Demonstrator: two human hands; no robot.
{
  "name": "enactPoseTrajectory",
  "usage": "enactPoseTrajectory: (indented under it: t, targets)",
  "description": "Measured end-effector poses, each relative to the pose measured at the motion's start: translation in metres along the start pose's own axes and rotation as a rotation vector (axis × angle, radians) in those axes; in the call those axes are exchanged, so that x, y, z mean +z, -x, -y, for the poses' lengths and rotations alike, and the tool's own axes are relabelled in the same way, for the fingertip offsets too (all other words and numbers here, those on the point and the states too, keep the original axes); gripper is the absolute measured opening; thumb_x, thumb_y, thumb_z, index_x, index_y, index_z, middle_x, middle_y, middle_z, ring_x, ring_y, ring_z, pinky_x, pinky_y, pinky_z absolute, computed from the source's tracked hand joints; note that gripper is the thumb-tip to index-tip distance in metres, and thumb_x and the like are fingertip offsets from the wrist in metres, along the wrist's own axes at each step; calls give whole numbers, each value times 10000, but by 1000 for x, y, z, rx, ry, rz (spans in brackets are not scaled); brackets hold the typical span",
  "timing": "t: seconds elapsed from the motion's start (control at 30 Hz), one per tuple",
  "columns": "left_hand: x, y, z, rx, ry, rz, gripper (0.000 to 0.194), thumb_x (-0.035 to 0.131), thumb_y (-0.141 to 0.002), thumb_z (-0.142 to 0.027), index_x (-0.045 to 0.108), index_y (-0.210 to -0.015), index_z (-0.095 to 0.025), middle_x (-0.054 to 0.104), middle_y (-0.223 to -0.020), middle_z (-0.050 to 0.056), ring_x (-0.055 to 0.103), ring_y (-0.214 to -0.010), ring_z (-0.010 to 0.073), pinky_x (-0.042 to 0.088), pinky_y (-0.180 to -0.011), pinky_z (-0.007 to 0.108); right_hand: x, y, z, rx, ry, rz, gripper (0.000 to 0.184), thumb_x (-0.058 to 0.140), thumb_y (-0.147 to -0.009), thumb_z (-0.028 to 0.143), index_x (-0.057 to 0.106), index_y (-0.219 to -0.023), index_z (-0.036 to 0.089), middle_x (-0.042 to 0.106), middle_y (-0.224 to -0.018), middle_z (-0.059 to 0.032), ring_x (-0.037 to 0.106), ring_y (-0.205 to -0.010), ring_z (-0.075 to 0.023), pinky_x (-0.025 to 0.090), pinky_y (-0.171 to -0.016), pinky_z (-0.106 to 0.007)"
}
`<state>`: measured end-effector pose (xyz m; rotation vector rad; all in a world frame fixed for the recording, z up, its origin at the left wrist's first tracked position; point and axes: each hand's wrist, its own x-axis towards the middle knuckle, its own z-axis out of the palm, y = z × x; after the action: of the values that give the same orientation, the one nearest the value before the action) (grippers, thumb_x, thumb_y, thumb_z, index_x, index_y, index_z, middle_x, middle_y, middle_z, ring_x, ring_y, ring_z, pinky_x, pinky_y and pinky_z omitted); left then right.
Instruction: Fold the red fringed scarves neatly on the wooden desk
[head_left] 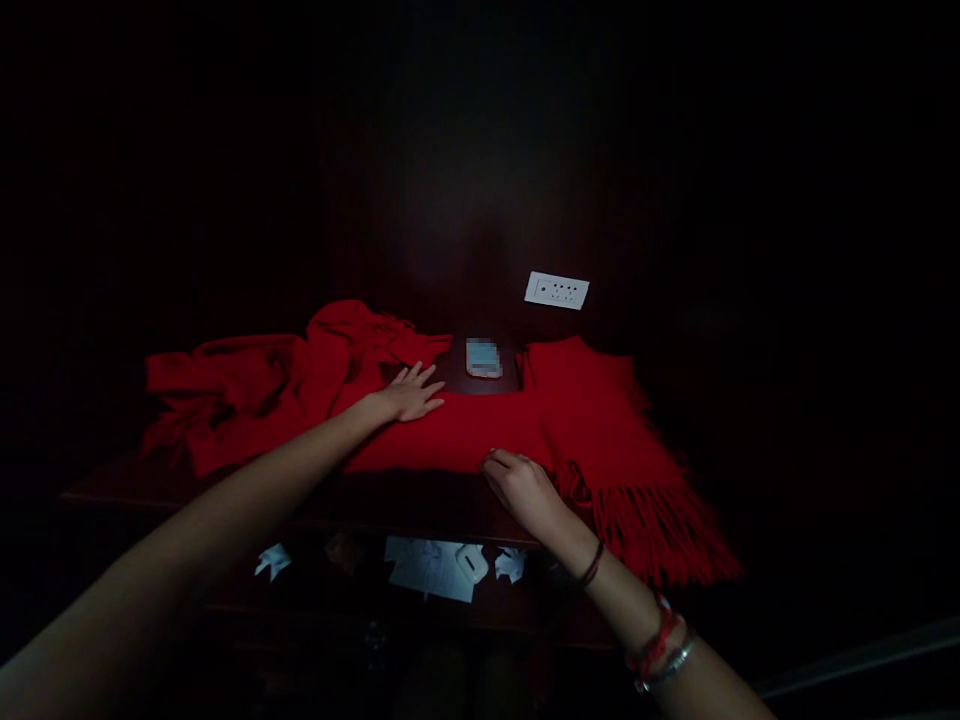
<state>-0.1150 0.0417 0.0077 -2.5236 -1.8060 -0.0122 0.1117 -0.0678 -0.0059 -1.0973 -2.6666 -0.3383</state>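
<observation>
A red fringed scarf (450, 430) lies across a dark wooden table. Its middle is a flat strip, the left part is bunched in loose folds, and on the right a fringe hangs past the front edge. My left hand (411, 392) presses flat on the strip with its fingers spread. At the strip's near edge, my right hand (520, 485) is closed, with bent fingers gripping the cloth there; the fingertips are partly hidden. Whether the bunched left part is a separate piece, I cannot tell.
Behind the strip lies a phone (483, 358). A white socket plate (556, 290) is on the dark wall. Below the tabletop, papers (427, 568), a white earphone case (471, 564) and crumpled paper scraps (273, 561) lie on a lower surface. Surroundings are very dark.
</observation>
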Motion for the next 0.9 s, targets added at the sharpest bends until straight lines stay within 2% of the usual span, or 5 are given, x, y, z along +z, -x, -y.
enactPoseTrajectory:
  t: [0.07,0.2,0.43,0.67,0.9]
  targets:
    - [2,5,-19,219,37,-88,503,203,-847,-434,212,-1303,-220,76,-1386,68,12,-1250,264,146,-975,428,0,0,0,3,10,-3,144,409,-821,169,549,-856,175,561,-821,-40,546,-744,-130,416,-699,-234]
    - [11,10,-40,594,118,3,429,207,-868,-396,216,-1286,-299,166,-1373,-10,85,-1255,169,144,-995,358,3,0,-1,-4,-1,-20,168,393,-826,161,559,-853,163,574,-837,-51,551,-787,-142,423,-737,-245]
    - [8,7,-6,307,111,72,484,205,-854,-448,195,-1300,-261,132,-1377,36,82,-1252,219,127,-989,403,7,2,-1,-18,-93,-56,230,362,-827,136,566,-933,142,579,-933,-81,538,-895,-149,414,-821,-259]
    - [8,57,-27,294,114,43,556,184,-823,-534,129,-1314,-277,75,-1385,17,47,-1255,225,99,-995,405,-8,-5,-8,125,-168,-120,369,311,-851,290,452,-1161,148,462,-1200,-75,322,-1168,-193,223,-991,-389]
    - [10,65,-22,252,113,112,559,173,-812,-558,127,-1308,-305,88,-1383,12,55,-1253,241,94,-989,422,-10,0,-24,325,-159,392,639,159,-791,580,199,-1312,213,153,-1375,-64,82,-1240,-302,109,-972,-511]
